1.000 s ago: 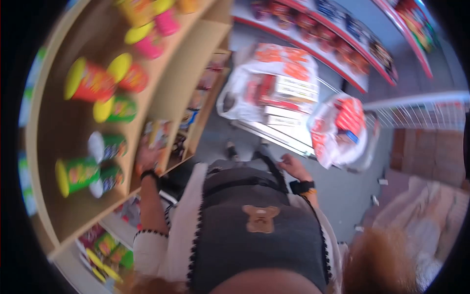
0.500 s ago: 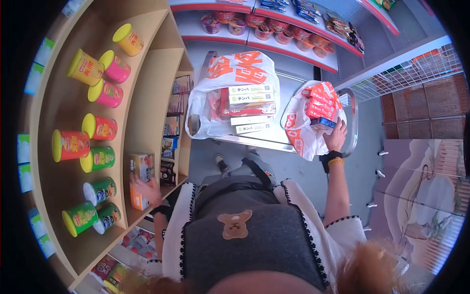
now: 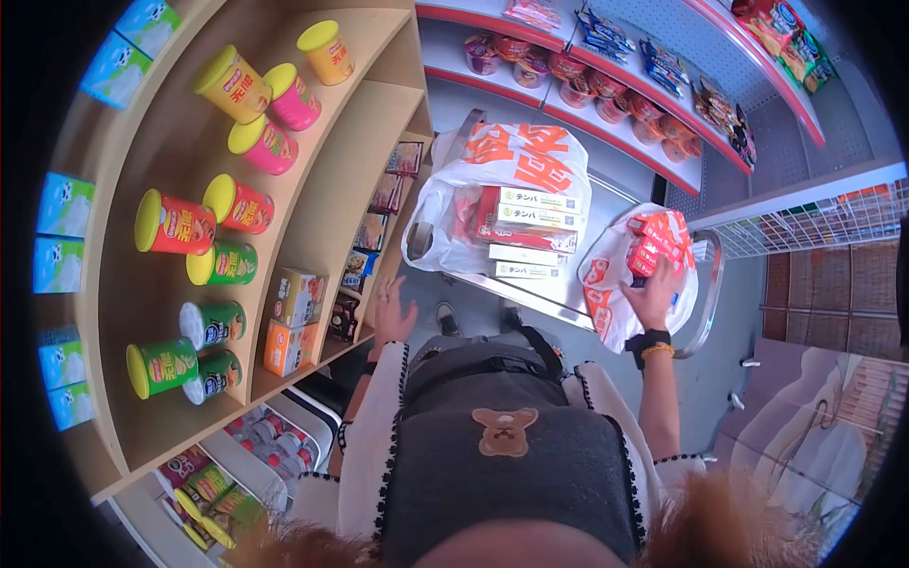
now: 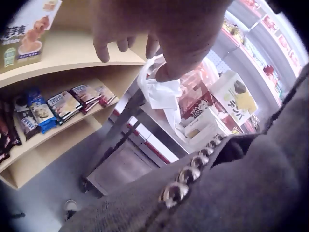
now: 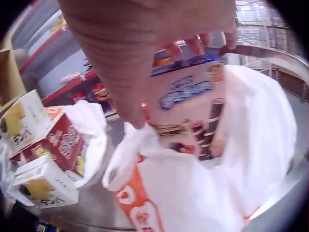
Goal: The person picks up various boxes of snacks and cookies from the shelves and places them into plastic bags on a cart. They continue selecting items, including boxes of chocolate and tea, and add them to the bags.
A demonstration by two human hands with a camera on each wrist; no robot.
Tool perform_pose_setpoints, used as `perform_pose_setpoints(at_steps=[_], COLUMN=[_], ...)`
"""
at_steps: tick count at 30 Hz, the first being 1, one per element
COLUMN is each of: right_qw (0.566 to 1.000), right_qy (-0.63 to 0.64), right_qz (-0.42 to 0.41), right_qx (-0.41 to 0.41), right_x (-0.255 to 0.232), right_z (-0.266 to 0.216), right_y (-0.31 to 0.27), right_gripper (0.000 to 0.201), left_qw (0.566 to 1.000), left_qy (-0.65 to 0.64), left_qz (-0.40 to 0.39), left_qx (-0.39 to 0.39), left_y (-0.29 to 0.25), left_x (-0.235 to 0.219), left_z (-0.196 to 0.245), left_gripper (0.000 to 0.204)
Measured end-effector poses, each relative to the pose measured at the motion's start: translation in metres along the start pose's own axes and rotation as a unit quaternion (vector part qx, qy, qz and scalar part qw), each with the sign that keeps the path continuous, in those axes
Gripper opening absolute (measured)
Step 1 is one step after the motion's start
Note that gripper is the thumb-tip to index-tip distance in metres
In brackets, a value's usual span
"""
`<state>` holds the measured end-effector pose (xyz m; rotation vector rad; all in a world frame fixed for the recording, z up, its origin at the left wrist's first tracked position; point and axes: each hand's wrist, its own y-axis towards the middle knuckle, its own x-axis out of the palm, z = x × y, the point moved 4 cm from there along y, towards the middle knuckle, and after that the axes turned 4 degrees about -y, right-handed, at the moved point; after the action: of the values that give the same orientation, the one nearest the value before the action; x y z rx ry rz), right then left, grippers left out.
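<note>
My right hand is over the smaller white-and-red bag on the cart. In the right wrist view its fingers curl over the top of a pink box with a blue edge, thumb at the near side, gripping it inside the bag. Red boxes stand beyond the fingers. My left hand hangs empty beside the wooden shelf, fingers spread and touching nothing. An orange box and a taller box stand on that shelf to its left. The left wrist view shows the left hand above the shelf edge.
A larger bag holds white boxes and a red one on the metal cart. Colourful canisters fill the upper wooden shelf. Red-edged shelves with cup noodles stand behind, and a wire rack stands at the right.
My left hand has left the orange box and moved right, off the shelf. My right hand has gone from beside my body to the smaller bag and now grips a box there.
</note>
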<state>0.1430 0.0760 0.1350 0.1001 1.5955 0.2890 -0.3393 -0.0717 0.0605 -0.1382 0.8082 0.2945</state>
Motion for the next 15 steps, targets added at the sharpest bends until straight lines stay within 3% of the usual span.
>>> perform_pose_setpoints(at_steps=[1,3,5,8,9,10,11,14,15], right_qw=[0.994,0.979,0.961,0.955,0.958,0.957,0.957,0.943,0.928], right_qy=[0.094,0.165,0.239,0.251,0.230,0.212,0.206,0.174,0.209], right_qz=[0.010,0.012,-0.024,-0.047,-0.089,-0.133,-0.090,-0.060,-0.094], right_qx=[-0.063,-0.120,-0.138,-0.149,-0.145,-0.145,-0.182,-0.277,-0.293], right_x=[-0.018,-0.033,-0.037,0.001,0.005,0.008,-0.018,-0.073,-0.092], right_z=[-0.039,-0.100,-0.145,-0.168,-0.169,-0.172,-0.183,-0.222,-0.239], right_y=[0.021,0.053,0.076,0.097,0.100,0.101,0.098,0.080,0.073], right_gripper=[0.094,0.095,0.095,0.088,0.081,0.073,0.061,0.061,0.062], left_qw=[1.000,0.998,0.995,0.986,0.979,0.982,0.983,0.964,0.956], left_qy=[0.001,-0.038,-0.065,-0.112,-0.130,-0.112,-0.088,0.060,0.069], left_qz=[0.004,-0.032,-0.056,-0.110,-0.141,-0.117,-0.091,-0.004,0.028], left_qx=[-0.002,0.043,0.050,0.063,0.065,0.102,0.133,0.257,0.282], left_y=[0.009,0.021,0.032,0.040,0.042,0.042,0.040,0.034,0.030], left_x=[0.001,0.006,0.012,0.013,0.013,0.006,-0.006,-0.055,-0.066], left_z=[0.006,0.024,0.039,0.063,0.073,0.088,0.104,0.158,0.166], left_gripper=[0.057,0.055,0.054,0.055,0.058,0.060,0.063,0.078,0.080])
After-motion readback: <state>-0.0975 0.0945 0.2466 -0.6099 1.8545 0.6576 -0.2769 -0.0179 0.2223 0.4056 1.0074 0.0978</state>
